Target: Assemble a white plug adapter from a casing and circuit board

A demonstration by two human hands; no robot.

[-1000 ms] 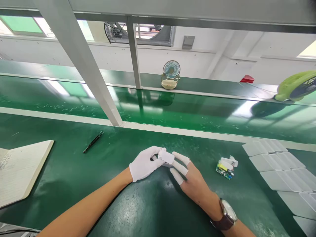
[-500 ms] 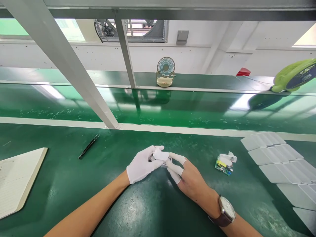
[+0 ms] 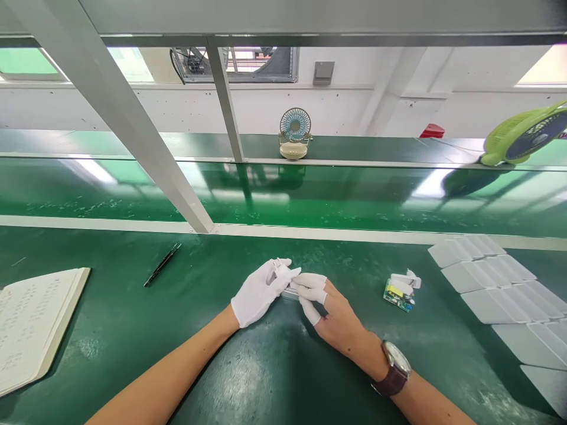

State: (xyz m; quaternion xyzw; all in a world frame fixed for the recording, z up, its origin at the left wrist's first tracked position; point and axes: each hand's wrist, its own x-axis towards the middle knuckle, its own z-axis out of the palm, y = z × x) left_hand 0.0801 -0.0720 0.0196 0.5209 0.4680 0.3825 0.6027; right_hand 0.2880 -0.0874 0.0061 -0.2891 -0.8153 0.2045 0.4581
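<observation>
My left hand (image 3: 261, 293), in a white glove, is closed round a small white part (image 3: 291, 293) near the middle of the green bench. White finger covers are on my right hand (image 3: 325, 304), whose fingertips pinch the same part from the right. The two hands meet, and their fingers hide most of the part, so its shape is hard to make out. A green circuit board (image 3: 400, 292) with yellow and white pieces lies to the right of my right hand.
An open notebook (image 3: 38, 324) lies at the left, with a black pen (image 3: 162, 265) nearer the middle. Translucent trays (image 3: 500, 286) overlap at the right. Behind are a slanted metal post (image 3: 146, 144), a small fan (image 3: 295, 133) and a green fan (image 3: 522, 134).
My left fingers have closed further over the white part, which shows less now. My right fingers have drawn closer together. The view has shifted slightly.
</observation>
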